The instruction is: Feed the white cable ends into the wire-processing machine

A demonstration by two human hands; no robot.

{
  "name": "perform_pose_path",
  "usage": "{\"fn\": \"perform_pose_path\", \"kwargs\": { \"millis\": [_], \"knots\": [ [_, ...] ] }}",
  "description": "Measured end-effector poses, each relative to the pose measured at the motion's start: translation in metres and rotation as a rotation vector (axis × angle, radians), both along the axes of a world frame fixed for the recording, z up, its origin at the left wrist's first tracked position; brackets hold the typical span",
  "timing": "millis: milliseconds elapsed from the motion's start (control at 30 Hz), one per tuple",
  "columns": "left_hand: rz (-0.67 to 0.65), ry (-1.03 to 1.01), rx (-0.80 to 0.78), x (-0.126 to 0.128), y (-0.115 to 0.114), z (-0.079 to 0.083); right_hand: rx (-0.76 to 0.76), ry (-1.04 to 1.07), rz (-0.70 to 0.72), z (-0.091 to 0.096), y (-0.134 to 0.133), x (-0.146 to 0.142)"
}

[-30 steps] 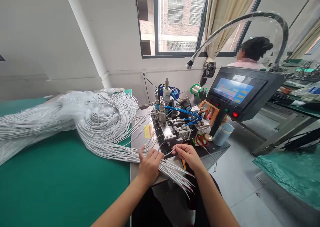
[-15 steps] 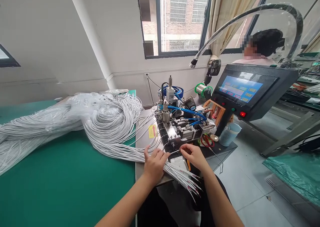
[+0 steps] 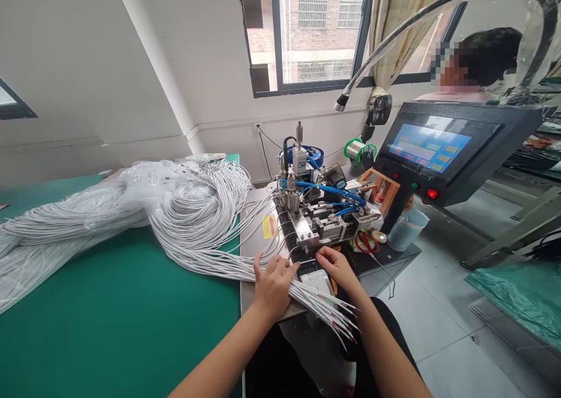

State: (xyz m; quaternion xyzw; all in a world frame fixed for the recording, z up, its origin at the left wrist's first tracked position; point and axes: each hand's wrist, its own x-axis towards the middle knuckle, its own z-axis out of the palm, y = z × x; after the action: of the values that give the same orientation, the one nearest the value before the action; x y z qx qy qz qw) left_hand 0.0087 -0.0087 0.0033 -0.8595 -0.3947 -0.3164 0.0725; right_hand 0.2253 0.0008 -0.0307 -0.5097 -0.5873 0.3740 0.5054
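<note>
My left hand (image 3: 274, 282) rests over a bundle of white cables (image 3: 219, 265), and its thumb and index finger meet on one single white cable (image 3: 308, 261). The fingertips of my right hand (image 3: 335, 266) pinch the far end of that cable, so it spans the short gap between both hands. Just beyond it stands a small bench machine (image 3: 307, 225) with metal cylinders and blue air tubes. The loose cable ends (image 3: 337, 316), some with reddish tips, fan out below my right hand. The pinched tip is hidden by my fingers.
On the green table (image 3: 131, 328) lies a large heap of cables partly wrapped in clear plastic (image 3: 151, 179). To the right are a control screen (image 3: 432, 144), a solder wire spool (image 3: 358, 151), red-handled scissors (image 3: 367, 243) and a bluish plastic container (image 3: 407, 231). A person (image 3: 486, 59) sits behind the screen.
The camera view has shifted slightly. Both hands keep nearly the same position on the single cable, with my right hand a touch higher and nearer the machine.
</note>
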Motion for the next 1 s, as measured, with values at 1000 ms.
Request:
{"fn": "perform_pose_path", "kwargs": {
  "millis": [1000],
  "knots": [
    [0.022, 0.017, -0.042, -0.001, 0.001, -0.001, -0.113, 0.164, -0.091, -0.027, -0.010, 0.007]
  ]
}}
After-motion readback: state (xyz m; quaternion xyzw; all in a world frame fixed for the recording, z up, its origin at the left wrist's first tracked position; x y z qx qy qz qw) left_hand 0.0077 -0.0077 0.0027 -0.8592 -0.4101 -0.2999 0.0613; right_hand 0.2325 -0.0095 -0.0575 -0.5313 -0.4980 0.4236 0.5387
